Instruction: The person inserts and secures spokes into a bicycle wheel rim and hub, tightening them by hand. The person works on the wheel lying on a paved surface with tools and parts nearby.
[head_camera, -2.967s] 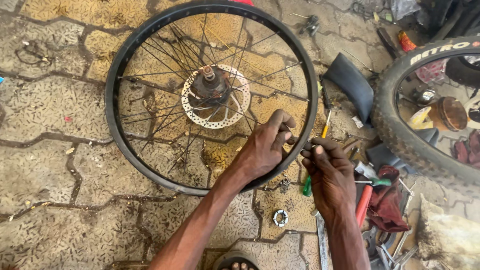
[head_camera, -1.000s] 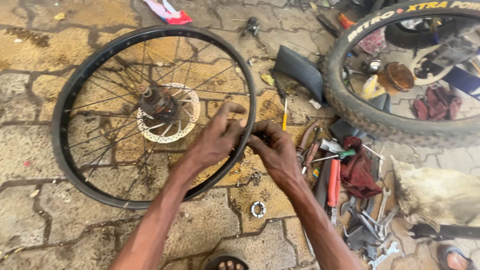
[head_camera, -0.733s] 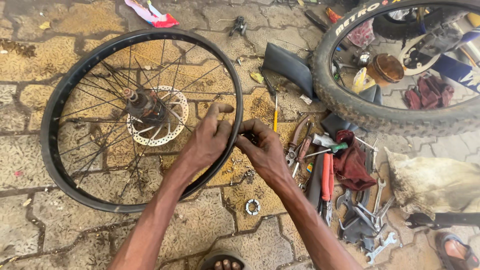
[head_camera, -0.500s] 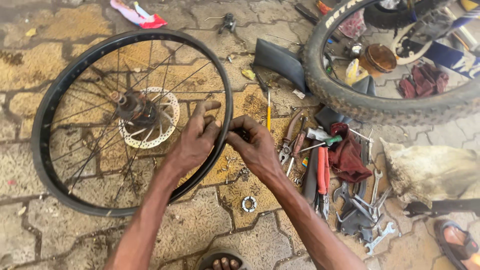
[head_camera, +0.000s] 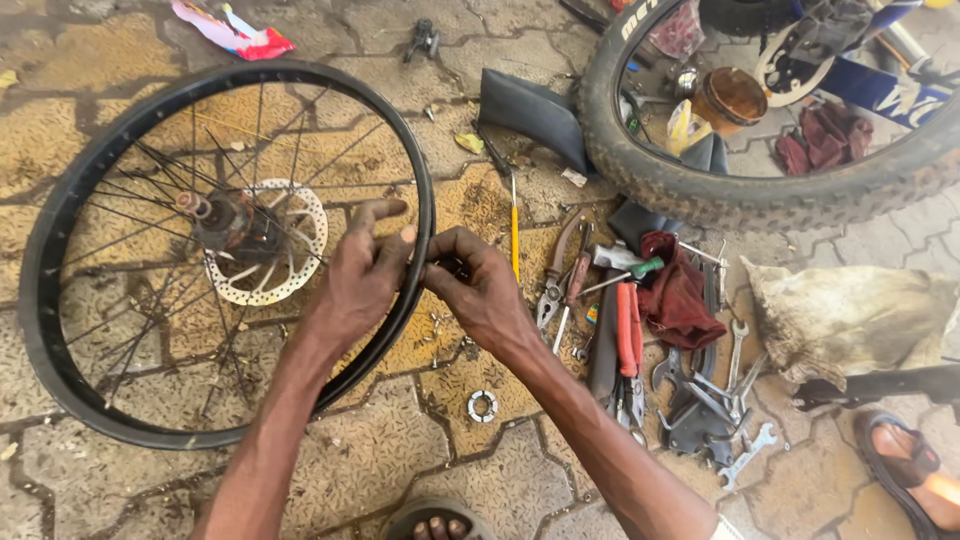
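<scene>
Fingers (head_camera: 380, 240) of left hand (head_camera: 362, 285) curled over black wheel rim (head_camera: 60, 215) at its 3 o'clock edge, pinching there; right hand (head_camera: 480, 290) fingertips closed against same spot, small item between them too hidden to tell. Rim flat on paving, spokes and disc rotor (head_camera: 300, 250) inside. Yellow screwdriver (head_camera: 515, 225) just off at 3 o'clock, pliers (head_camera: 555, 280), red rag (head_camera: 675, 295), spanners (head_camera: 735, 345) beyond; knobby tyre (head_camera: 700, 195) at 2 o'clock; small ring (head_camera: 482, 405) at 5 o'clock
</scene>
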